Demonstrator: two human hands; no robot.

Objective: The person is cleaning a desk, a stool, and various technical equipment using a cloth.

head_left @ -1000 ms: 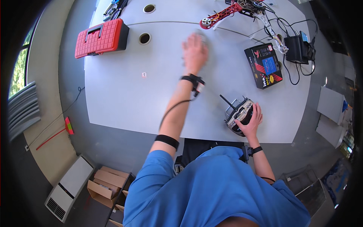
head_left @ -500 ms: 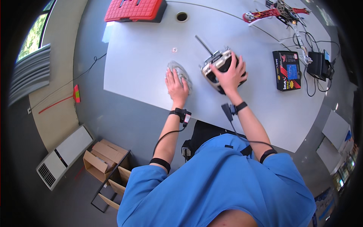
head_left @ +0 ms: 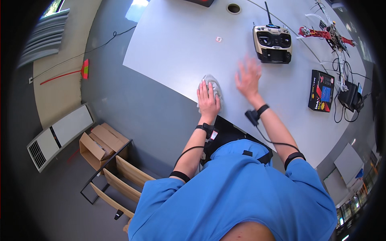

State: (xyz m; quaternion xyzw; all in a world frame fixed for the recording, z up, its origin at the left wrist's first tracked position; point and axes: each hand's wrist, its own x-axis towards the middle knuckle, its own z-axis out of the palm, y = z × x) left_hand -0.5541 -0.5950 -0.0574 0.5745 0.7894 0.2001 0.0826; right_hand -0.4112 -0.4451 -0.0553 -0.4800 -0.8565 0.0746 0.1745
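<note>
My left hand rests palm down on a bunched grey cloth near the front edge of the white table, its fingers over the fabric and the thumb at its side. My right hand hovers over the tabletop to the right of the cloth, blurred by motion, fingers apart and nothing in it. Just beyond it lies a beige and black radio transmitter with two sticks, a small screen and an antenna pointing away from me.
A red-armed drone frame stands at the far right. Nearer are a black printed box and a black charger with cables. A round cable hole and a dark case edge are at the back. Cartons sit on the left.
My right hand has let go of the transmitter, which now lies farther back on the table. The left hand and cloth are nearer the front edge. The view has shifted.
</note>
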